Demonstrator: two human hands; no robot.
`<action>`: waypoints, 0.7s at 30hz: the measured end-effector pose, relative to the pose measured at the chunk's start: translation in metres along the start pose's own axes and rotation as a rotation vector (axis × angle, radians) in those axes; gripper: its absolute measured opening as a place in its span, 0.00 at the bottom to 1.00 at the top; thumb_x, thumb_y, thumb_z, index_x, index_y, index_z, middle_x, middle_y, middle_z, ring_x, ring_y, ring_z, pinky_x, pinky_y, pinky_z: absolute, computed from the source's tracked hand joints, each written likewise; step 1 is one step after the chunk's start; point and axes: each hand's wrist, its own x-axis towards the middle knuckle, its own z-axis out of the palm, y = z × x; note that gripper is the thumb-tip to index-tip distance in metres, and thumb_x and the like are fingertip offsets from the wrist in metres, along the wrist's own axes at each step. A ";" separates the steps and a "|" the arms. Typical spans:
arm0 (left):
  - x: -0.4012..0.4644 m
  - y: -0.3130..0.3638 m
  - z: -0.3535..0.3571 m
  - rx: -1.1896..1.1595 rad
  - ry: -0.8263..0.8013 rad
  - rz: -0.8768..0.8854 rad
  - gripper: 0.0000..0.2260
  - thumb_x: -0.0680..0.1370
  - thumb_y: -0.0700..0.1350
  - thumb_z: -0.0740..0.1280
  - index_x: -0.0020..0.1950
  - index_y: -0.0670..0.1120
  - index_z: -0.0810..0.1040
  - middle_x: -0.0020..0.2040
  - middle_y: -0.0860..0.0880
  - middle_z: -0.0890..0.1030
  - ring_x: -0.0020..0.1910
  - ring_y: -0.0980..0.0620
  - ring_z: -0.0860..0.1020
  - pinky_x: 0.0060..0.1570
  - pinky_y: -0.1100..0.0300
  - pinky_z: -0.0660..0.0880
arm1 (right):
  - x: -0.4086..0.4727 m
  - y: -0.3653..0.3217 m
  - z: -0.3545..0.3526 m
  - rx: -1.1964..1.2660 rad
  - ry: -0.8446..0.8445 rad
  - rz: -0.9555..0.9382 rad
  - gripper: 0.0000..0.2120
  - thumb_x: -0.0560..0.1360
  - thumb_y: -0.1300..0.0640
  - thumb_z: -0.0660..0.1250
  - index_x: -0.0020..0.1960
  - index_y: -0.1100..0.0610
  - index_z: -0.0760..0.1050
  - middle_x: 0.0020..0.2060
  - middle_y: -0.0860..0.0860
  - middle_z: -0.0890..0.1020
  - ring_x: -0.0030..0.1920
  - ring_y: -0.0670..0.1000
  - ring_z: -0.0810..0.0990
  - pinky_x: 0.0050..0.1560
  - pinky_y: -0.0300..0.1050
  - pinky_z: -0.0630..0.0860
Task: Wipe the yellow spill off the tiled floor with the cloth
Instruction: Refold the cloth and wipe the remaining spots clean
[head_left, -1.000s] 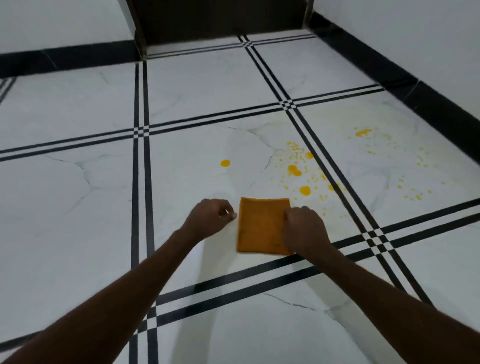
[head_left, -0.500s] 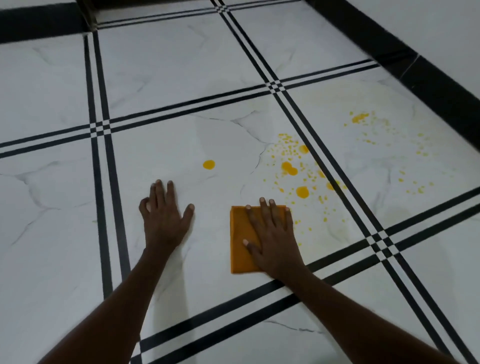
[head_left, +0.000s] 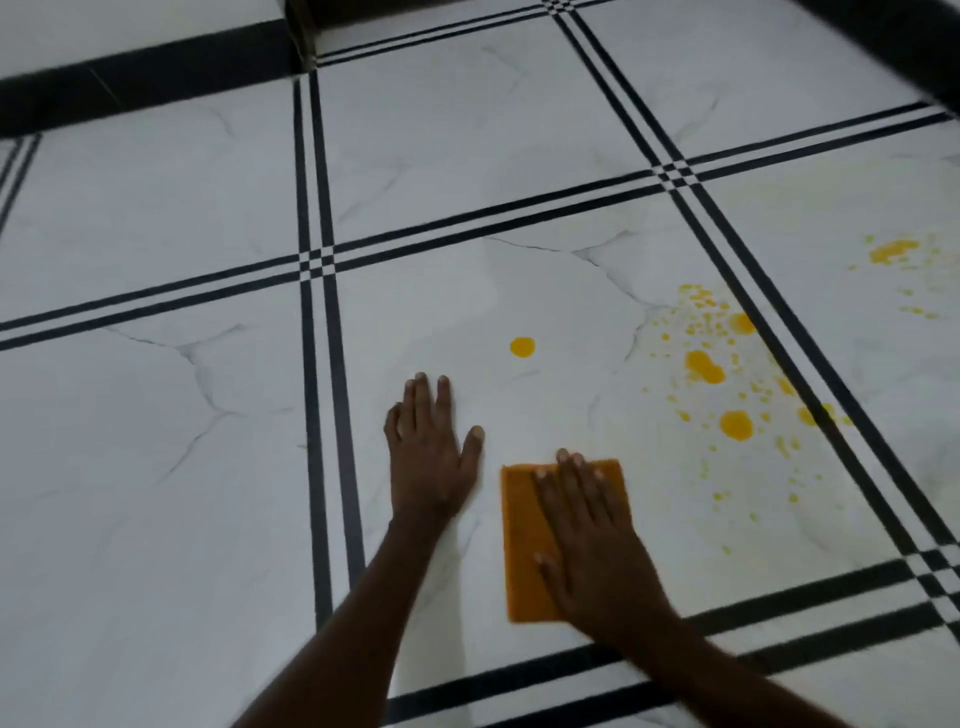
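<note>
A folded orange cloth (head_left: 522, 530) lies flat on the white tiled floor (head_left: 156, 467). My right hand (head_left: 592, 540) presses on it, palm down, fingers spread, covering its right half. My left hand (head_left: 428, 447) rests flat on the bare tile just left of the cloth, fingers apart, holding nothing. The yellow spill (head_left: 727, 374) is a scatter of drops and blobs beyond and to the right of the cloth. One round drop (head_left: 522, 347) sits alone just ahead of my hands, and a further patch (head_left: 893, 252) lies on the tile at far right.
Black double stripes (head_left: 322, 415) divide the white marble-look tiles. A black skirting band (head_left: 145, 78) runs along the far wall, and another dark band (head_left: 909, 67) edges the right wall. A dark doorway base (head_left: 301, 31) stands at the top.
One second ago both hands were closed at the cloth's sides; now both lie flat, the right on the cloth, the left on the floor. The view has shifted left, the cloth has barely moved.
</note>
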 end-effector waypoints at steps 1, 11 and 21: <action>0.000 0.000 0.000 0.001 -0.010 0.009 0.33 0.82 0.61 0.53 0.83 0.44 0.56 0.82 0.40 0.57 0.82 0.41 0.53 0.79 0.42 0.54 | 0.013 0.011 -0.003 0.005 -0.035 -0.131 0.40 0.79 0.40 0.59 0.83 0.59 0.52 0.82 0.62 0.52 0.83 0.62 0.49 0.80 0.64 0.53; 0.002 -0.004 0.004 -0.041 0.055 -0.003 0.30 0.82 0.57 0.56 0.81 0.43 0.61 0.81 0.40 0.60 0.82 0.42 0.56 0.76 0.43 0.58 | 0.144 0.084 -0.015 -0.147 0.121 0.427 0.35 0.79 0.43 0.53 0.82 0.58 0.55 0.80 0.68 0.53 0.80 0.68 0.54 0.79 0.68 0.47; 0.002 -0.001 0.004 -0.073 0.074 -0.016 0.31 0.82 0.57 0.56 0.81 0.43 0.62 0.81 0.40 0.60 0.81 0.42 0.57 0.76 0.44 0.57 | 0.264 0.112 -0.016 -0.103 0.067 0.503 0.34 0.79 0.42 0.48 0.81 0.57 0.57 0.79 0.64 0.62 0.78 0.70 0.61 0.75 0.71 0.56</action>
